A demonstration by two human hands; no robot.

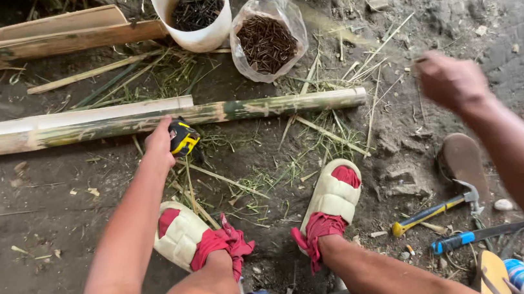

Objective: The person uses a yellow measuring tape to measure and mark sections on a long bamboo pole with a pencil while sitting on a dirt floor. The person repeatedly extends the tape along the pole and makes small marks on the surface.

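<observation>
My left hand grips a black and yellow tape measure just below a long bamboo pole that lies across the dirt ground. My right hand is raised at the right, blurred, with fingers curled; something thin may be pinched in it, but I cannot make it out. Both of my feet in cream sandals with red cloth wrapped around them rest on the ground below the pole.
A white container of dark nails and a clear bag of nails sit beyond the pole. A claw hammer, a blue-handled tool and a brown sandal lie at right. Wooden planks lie at top left.
</observation>
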